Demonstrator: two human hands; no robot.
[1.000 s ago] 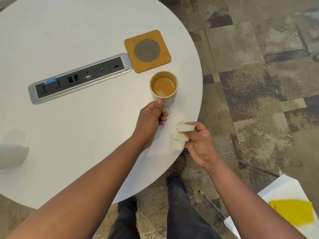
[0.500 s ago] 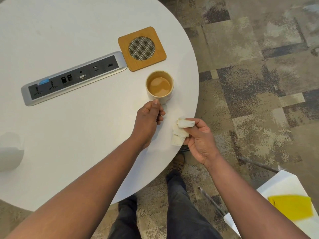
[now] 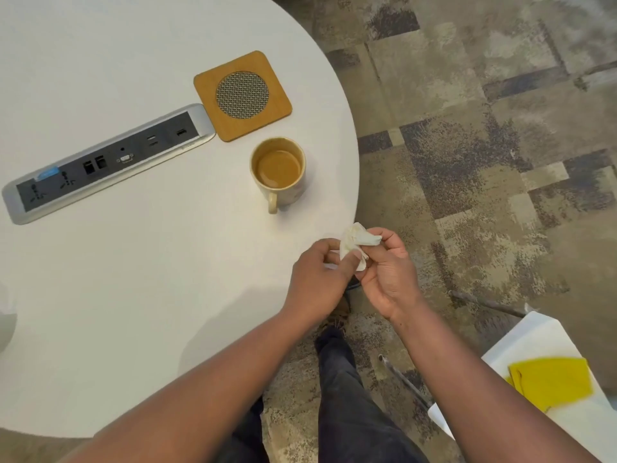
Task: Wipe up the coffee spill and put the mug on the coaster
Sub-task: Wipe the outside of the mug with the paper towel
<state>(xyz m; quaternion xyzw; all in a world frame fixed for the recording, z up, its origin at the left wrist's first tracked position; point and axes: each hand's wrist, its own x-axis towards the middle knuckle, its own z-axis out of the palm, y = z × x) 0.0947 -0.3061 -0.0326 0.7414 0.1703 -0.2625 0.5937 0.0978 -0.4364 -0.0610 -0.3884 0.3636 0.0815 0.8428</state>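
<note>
Two hands meet over the table's (image 3: 100,295) right edge, both pinching one crumpled tissue (image 3: 357,242). The left hand (image 3: 317,279) shows its back, thumb and fingers curled onto the tissue's lower part; the right hand (image 3: 387,272) turns palm-up, fingertips closed on its top. The coffee mug (image 3: 278,170) stands untouched, handle toward the person, just beside the wooden coaster (image 3: 242,95).
</note>
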